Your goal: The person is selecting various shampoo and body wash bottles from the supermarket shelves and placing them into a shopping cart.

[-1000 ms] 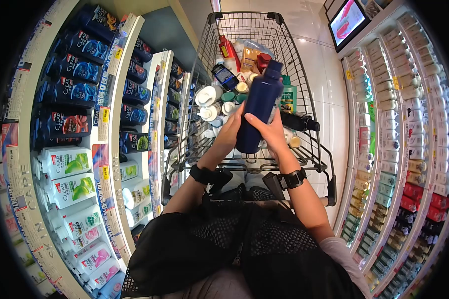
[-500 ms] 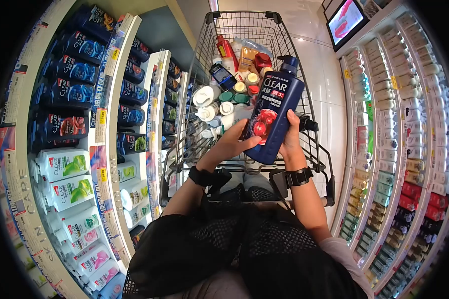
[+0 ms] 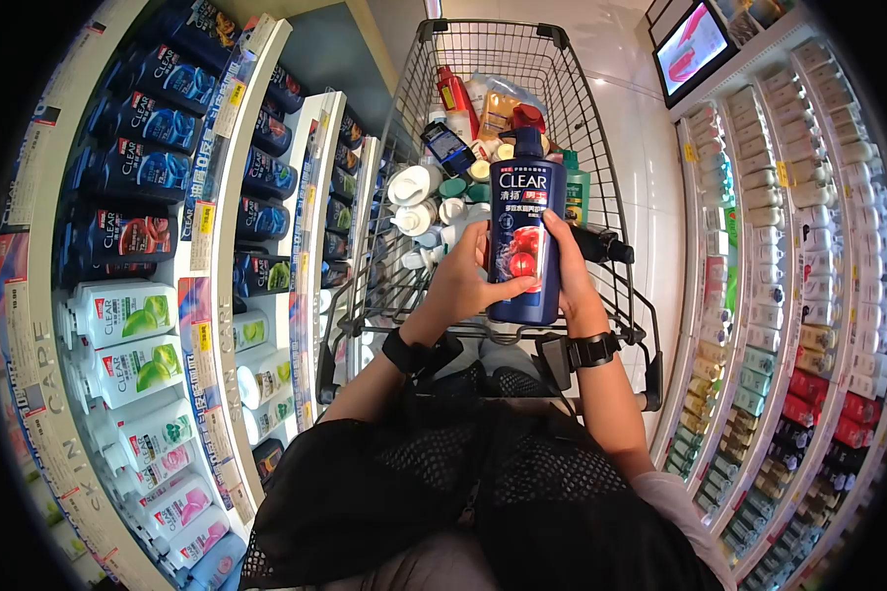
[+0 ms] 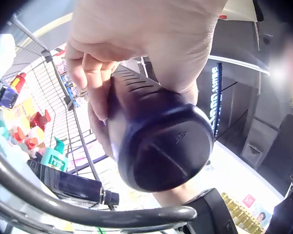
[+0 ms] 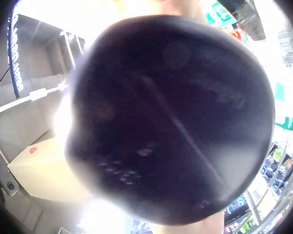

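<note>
A dark blue CLEAR shampoo bottle (image 3: 524, 207) with a pump top is held upright over the cart, its red-fruit label facing me. My left hand (image 3: 460, 284) grips its left side, the thumb lying across the lower label. On the opposite side my right hand (image 3: 576, 286) holds it, thumb along the edge and the other fingers hidden behind. The left wrist view shows the bottle's base (image 4: 168, 148) below the left hand (image 4: 146, 39). In the right wrist view the dark base (image 5: 176, 122) fills most of the picture.
The wire shopping cart (image 3: 601, 167) holds several bottles, among them white pump bottles (image 3: 414, 187), a red bottle (image 3: 455, 103) and a green one (image 3: 574, 192). Shelves of CLEAR bottles (image 3: 133, 310) line the left side; a shelf of small bottles (image 3: 759, 286) runs along the right.
The bottle has been turned from its plain side to its front label. Since half a second ago it has swung left from a rightward tilt to nearly straight, both hands staying on it.
</note>
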`<state>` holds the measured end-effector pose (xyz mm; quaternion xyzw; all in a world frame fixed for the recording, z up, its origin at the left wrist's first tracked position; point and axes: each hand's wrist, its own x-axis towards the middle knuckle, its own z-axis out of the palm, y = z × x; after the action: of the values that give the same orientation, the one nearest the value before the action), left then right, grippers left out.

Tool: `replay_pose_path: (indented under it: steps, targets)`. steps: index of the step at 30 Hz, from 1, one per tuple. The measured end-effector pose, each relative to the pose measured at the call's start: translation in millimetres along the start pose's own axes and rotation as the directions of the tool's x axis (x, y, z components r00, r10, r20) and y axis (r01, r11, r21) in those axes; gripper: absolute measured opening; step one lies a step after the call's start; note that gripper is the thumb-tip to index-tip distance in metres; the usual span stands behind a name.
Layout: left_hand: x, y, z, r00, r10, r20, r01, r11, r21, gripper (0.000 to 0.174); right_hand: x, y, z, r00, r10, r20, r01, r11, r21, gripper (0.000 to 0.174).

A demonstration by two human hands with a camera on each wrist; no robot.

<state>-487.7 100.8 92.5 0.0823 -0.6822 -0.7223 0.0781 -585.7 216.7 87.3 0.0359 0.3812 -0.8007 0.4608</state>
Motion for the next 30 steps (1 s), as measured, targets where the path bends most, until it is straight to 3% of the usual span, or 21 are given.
replay_pose_path:
  steps: [2, 5, 6, 7, 8, 11, 17, 19, 20, 24, 28, 30]
  targets:
    - [-1.9, 7.0, -2.7, 1.000, 0.013, -0.025, -0.005, 0.964, 0.267, 0.076, 1.8, 3.6, -5.4, 0.999, -0.015, -0.049, 0.011, 0.996, -0.093, 0.036]
    - [-2.6, 0.8, -3.3, 0.998, 0.004, -0.068, 0.011, 0.974, 0.225, 0.078, 2.5, 5.3, -6.9, 0.992, -0.055, -0.117, 0.019, 0.958, -0.286, 0.037]
    - [-3.4, 9.5, -8.2, 0.994, -0.070, -0.084, 0.097, 0.922, 0.376, 0.077, 1.9, 5.8, -4.0, 0.991, -0.078, -0.106, 0.039, 0.944, -0.329, 0.036]
    - [-1.1, 9.3, -8.7, 0.994, -0.050, -0.100, 0.078, 0.950, 0.303, 0.076, 1.7, 6.5, -4.7, 0.992, -0.098, -0.084, 0.061, 0.929, -0.364, 0.036]
    - [0.2, 8.6, -11.6, 0.993, -0.037, -0.115, 0.076, 0.931, 0.358, 0.074, 2.2, 8.8, -7.2, 0.988, -0.129, -0.082, 0.087, 0.916, -0.391, 0.036]
    - [0.8, 0.2, -21.2, 0.987, -0.024, -0.158, 0.092, 0.894, 0.439, 0.059, 4.8, 13.2, -12.6, 0.978, -0.192, -0.084, 0.141, 0.898, -0.416, 0.035]
    - [3.4, -6.6, -32.2, 0.977, 0.052, -0.207, 0.012, 0.955, 0.297, 0.056, 1.6, 13.2, -10.5, 0.964, -0.257, 0.068, 0.257, 0.841, -0.476, 0.047]
    - [4.0, -5.2, -34.9, 0.951, 0.223, -0.213, -0.151, 0.940, 0.307, 0.064, -0.7, 14.0, -7.6, 0.962, -0.237, 0.134, 0.271, 0.785, -0.557, 0.050]
    - [4.4, -8.4, -35.1, 0.965, 0.169, -0.199, -0.125, 0.968, 0.217, 0.073, -0.4, 14.4, -8.3, 0.960, -0.231, 0.160, 0.281, 0.762, -0.584, 0.053]
    - [0.4, 15.0, -31.6, 0.997, 0.019, -0.078, -0.016, 0.999, 0.035, 0.079, 1.1, 15.1, -11.7, 0.948, -0.192, 0.255, 0.307, 0.768, -0.562, 0.061]
    - [0.7, 36.0, -41.3, 0.998, 0.046, 0.030, -0.050, 0.990, 0.133, 0.078, 0.8, 7.7, -9.3, 0.918, -0.150, 0.368, 0.366, 0.681, -0.634, 0.069]
    - [0.9, 39.9, -42.3, 0.995, 0.000, 0.102, 0.006, 0.998, -0.064, 0.075, -0.8, 7.6, -8.1, 0.908, -0.132, 0.397, 0.381, 0.653, -0.654, 0.071]
